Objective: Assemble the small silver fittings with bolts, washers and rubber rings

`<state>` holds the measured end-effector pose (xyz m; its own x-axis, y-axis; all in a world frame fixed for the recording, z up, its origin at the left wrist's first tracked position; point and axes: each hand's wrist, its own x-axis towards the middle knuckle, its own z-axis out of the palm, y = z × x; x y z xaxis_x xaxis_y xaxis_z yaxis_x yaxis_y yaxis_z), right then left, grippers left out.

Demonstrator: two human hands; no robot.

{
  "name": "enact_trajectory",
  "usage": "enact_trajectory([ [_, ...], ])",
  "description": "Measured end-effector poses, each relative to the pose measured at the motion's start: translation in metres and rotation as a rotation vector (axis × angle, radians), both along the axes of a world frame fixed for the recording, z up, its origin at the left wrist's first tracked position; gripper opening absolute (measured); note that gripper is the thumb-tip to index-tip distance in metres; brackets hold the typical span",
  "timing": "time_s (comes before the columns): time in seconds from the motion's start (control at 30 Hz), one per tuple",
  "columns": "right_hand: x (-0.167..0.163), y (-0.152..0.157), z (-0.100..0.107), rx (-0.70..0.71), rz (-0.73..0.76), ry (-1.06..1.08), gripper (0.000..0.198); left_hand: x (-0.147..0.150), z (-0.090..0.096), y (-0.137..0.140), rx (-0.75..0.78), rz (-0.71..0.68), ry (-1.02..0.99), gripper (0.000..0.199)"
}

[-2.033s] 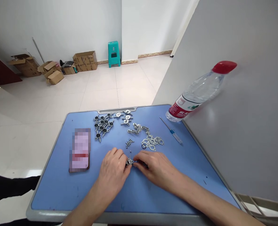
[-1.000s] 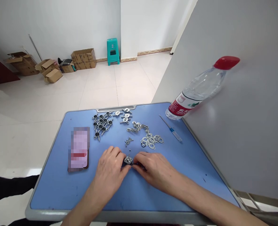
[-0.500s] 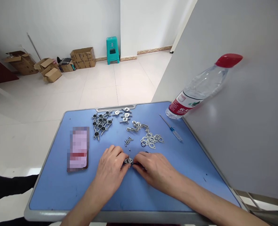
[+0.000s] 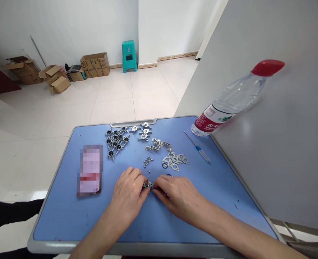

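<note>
Between my hands, low over the tabletop, is a small metal flanged part (image 4: 148,184) with a thin pin standing up from its middle. My left hand (image 4: 129,187) pinches its left side between thumb and fingers. At its right end the fingers of my right hand (image 4: 176,190) are closed; they hide most of what they grip. A single screw (image 4: 149,171) lies just beyond the part. Behind it is a little heap of screws (image 4: 148,162). Flat metal flange plates (image 4: 175,159) and a black rubber ring (image 4: 165,166) lie beyond my right hand.
Several black-centred metal assemblies (image 4: 115,140) cluster at the back left, beside silver flanged pieces (image 4: 145,132) and shiny disc-ended metal pieces (image 4: 159,144). A phone (image 4: 90,169) lies left. A screwdriver (image 4: 199,148) and a water bottle (image 4: 223,104) are at right, near a grey panel (image 4: 282,144).
Both hands keep their hold around the flanged part, with almost no movement. The whole view has shifted very slightly.
</note>
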<state>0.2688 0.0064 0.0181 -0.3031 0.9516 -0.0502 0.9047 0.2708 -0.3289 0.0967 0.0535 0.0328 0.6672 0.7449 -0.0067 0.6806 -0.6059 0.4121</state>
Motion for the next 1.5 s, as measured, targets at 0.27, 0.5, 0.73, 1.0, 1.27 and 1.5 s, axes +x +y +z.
enact_trajectory([
  [0.27, 0.001, 0.002, 0.0, -0.027, -0.024, 0.027, 0.01, 0.001, 0.0, 0.003, -0.065, 0.033, -0.041, 0.007],
  [0.5, 0.017, 0.011, 0.006, 0.022, -0.036, 0.203, 0.009, 0.0, 0.0, 0.004, -0.05, 0.029, -0.035, 0.008],
  [0.73, 0.025, 0.022, -0.004, 0.231, -0.03, 0.136, 0.013, 0.0, -0.002, 0.003, -0.015, 0.026, -0.047, 0.011],
  [1.0, 0.015, 0.024, -0.012, 0.278, 0.03, 0.092, 0.013, 0.001, -0.005, 0.005, 0.001, 0.024, -0.053, 0.013],
  [1.27, 0.006, 0.031, -0.017, 0.286, -0.021, 0.025, 0.006, 0.0, -0.005, 0.004, 0.015, 0.02, -0.049, 0.014],
  [1.5, 0.005, 0.034, -0.019, 0.247, -0.014, 0.015, 0.013, -0.001, -0.008, 0.003, 0.02, 0.018, -0.067, 0.014],
])
